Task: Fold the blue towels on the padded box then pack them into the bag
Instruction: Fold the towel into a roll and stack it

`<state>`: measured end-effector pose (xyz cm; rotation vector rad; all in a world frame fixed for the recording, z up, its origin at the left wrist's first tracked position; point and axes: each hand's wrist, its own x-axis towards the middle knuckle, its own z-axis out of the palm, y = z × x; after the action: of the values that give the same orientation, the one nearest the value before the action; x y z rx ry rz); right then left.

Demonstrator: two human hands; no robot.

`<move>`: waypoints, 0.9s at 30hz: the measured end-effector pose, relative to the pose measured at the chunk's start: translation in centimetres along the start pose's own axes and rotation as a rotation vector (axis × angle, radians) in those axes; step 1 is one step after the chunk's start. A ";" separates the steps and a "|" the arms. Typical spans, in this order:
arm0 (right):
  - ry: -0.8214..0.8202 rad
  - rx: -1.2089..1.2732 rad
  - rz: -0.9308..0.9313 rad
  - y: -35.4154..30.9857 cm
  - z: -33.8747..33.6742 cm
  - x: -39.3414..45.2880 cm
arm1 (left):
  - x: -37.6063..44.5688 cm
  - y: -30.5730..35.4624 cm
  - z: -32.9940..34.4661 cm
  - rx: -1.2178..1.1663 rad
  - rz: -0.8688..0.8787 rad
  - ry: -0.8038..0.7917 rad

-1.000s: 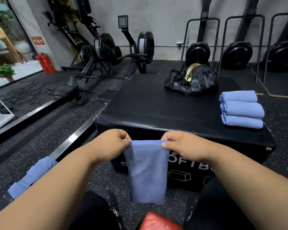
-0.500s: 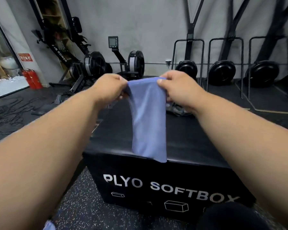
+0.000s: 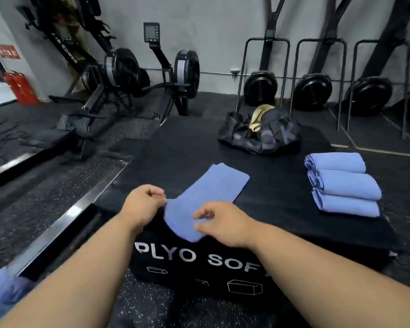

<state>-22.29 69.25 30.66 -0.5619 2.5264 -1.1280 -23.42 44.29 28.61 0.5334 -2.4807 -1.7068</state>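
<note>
Head view looks down over both bare forearms reaching forward to the near edge of the padded box (image 3: 223, 147). Left hand (image 3: 144, 204) sits knuckles-up at the near left corner of a blue towel (image 3: 206, 197), fingers curled in toward the palm; whether they pinch the cloth edge cannot be told through the blur. Right hand (image 3: 219, 223) lies over the near right part of the same towel, fingers loosely curled and slightly apart, tips at the cloth. That towel lies flat as a long strip on the box top, its near end drooping over the front edge above the white lettering. Three folded towels (image 3: 343, 183) lie side by side in a row near the right edge, well apart from the hands. One dark bag (image 3: 260, 136) sits at the far side of the box, mouth open. One more bit of blue cloth (image 3: 0, 287) shows on the floor at lower left.
</note>
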 end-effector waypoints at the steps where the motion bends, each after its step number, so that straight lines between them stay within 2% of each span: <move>1: -0.013 0.006 0.024 1.0 0.8 0.2 | 0.0 -2.1 0.4 -0.015 -0.046 0.021; 4: 0.068 0.067 0.090 3.2 0.3 2.0 | 0.6 -5.6 0.3 -0.137 -0.095 0.115; 8: 0.228 0.088 0.157 4.7 -2.5 6.2 | 1.4 -6.8 -0.8 -0.273 -0.104 0.195; 13: 0.368 -0.061 0.243 7.3 -5.6 12.1 | 2.8 -7.7 -2.3 -0.277 -0.061 0.299; 17: 0.322 -0.065 0.363 8.9 -6.3 15.4 | 4.1 -8.4 -3.1 -0.238 -0.036 0.313; 21: 0.296 0.043 0.303 8.9 -6.2 17.7 | 5.5 -8.0 -4.0 -0.267 0.005 0.315; 23: 0.229 0.104 0.258 8.7 -6.2 18.3 | 6.3 -8.0 -4.5 -0.293 0.012 0.310; 27: 0.044 0.008 0.197 8.0 -6.7 19.5 | 7.2 -8.4 -4.8 -0.301 0.007 0.297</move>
<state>-43.99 69.24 26.44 -0.2811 2.5471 -1.0878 -26.91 35.03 21.79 0.6846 -1.9796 -1.8019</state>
